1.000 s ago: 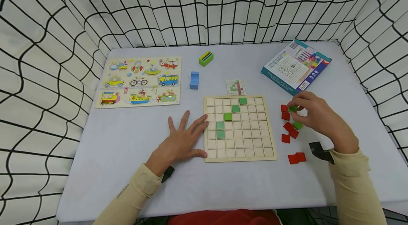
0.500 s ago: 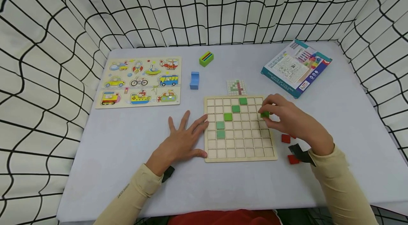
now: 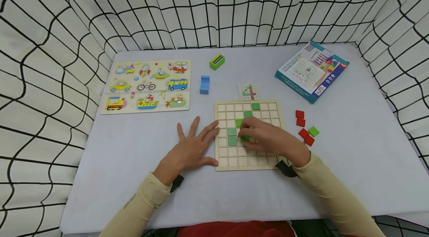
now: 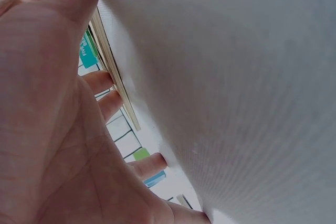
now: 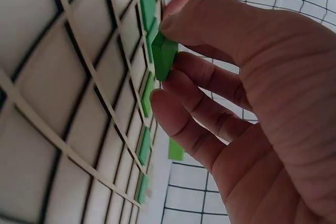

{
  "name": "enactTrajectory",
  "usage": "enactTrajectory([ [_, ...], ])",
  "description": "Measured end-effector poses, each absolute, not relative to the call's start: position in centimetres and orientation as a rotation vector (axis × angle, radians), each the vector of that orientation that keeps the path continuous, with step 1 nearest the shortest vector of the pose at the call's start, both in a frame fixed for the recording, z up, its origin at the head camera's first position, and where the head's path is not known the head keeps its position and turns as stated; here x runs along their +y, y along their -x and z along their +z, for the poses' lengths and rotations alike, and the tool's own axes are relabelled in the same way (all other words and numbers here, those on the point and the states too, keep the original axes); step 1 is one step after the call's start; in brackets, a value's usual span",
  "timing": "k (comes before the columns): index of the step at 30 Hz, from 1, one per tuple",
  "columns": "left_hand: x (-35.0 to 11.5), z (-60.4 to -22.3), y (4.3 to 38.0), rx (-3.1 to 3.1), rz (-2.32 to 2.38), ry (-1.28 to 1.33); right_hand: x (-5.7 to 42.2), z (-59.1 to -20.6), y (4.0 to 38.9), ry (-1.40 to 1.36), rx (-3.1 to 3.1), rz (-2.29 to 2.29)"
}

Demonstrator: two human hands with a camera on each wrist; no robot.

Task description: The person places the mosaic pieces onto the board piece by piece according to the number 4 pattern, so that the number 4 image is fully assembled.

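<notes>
A wooden grid board (image 3: pixel 252 165) lies on the table with several green tiles in its cells, among them a lighter green tile (image 3: pixel 232 132). My right hand (image 3: pixel 269 138) is over the board's middle and pinches a green tile (image 5: pixel 165 56) between thumb and fingers, close to the cells; the right wrist view shows it held tilted just off the grid. My left hand (image 3: pixel 191 149) rests with fingers spread, its thumb and some fingertips touching the board's left edge. Behind the board lies a small pattern card (image 3: pixel 248 92) with green and red squares.
Right of the board lie several red tiles (image 3: pixel 300 122) and one green tile (image 3: pixel 313 131). Further back are a boxed set (image 3: pixel 311 72), a green block (image 3: pixel 217 62) and a blue block (image 3: pixel 205 85). A vehicle puzzle board (image 3: pixel 147 88) is back left. Black netting surrounds the table.
My right hand has lifted a green tile from the pile at the right and carried it left over the board. My left hand has stayed at the board's edge.
</notes>
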State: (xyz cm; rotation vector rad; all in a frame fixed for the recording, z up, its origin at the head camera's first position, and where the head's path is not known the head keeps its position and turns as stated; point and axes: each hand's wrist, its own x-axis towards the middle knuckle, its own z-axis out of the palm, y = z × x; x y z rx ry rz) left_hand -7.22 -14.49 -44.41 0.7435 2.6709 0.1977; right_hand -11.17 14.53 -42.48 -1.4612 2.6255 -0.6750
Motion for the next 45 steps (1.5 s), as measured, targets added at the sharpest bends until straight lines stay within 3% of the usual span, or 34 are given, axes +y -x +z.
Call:
enactTrajectory([
  [29,-14.4,-44.4,7.3,2.668,0.172,-0.746,13.5,-44.1,10.8,1.471,2.638,-0.607],
  [45,-14.4,-44.4,7.3,2.675,0.201,-0.745,17.8,-41.3,11.0,1.279,2.724,-0.613],
])
